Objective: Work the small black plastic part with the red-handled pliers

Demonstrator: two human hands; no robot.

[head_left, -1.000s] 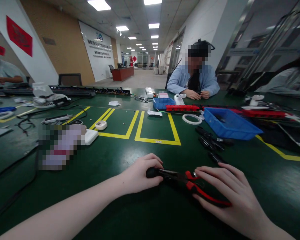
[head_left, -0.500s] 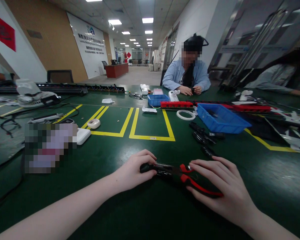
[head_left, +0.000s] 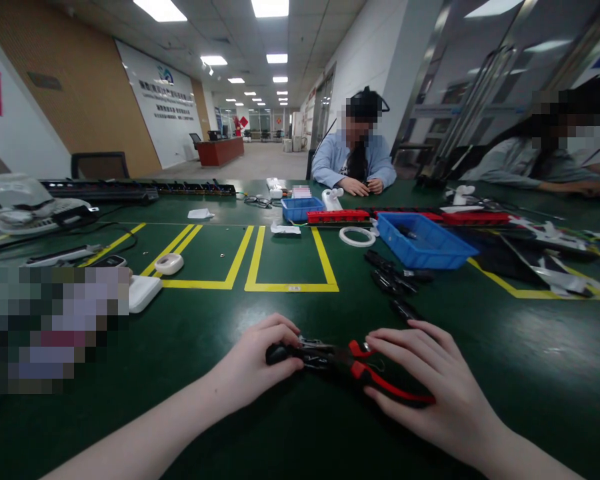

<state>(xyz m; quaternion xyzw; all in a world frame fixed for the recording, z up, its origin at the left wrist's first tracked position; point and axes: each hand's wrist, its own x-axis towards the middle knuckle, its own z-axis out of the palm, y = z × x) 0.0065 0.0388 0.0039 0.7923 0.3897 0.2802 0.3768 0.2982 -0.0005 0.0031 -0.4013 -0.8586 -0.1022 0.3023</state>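
My left hand (head_left: 250, 363) is closed on a small black part (head_left: 279, 354), thumb and fingers pinching its rounded end. My right hand (head_left: 437, 380) grips pliers (head_left: 397, 389) with red and black handles, which lie angled apart. The pliers' jaws point left and meet the black part just beyond my left fingertips. Exactly what the jaws bite on is too dark to make out. Past my right fingers, another black piece (head_left: 404, 309) lies on the green table (head_left: 220, 427), beside a loose pile of similar black parts (head_left: 387, 275).
A blue bin (head_left: 425, 250) stands behind the pile, with a white ring (head_left: 357, 237) to its left. Red strips (head_left: 337, 217) and a smaller blue bin (head_left: 303, 209) lie farther back. A white box (head_left: 145, 293) sits at left. A person (head_left: 355, 157) sits across the table.
The view has turned slightly, so most of the scene sits further left. Both hands keep their hold on the black part and the pliers, with little visible change between them.
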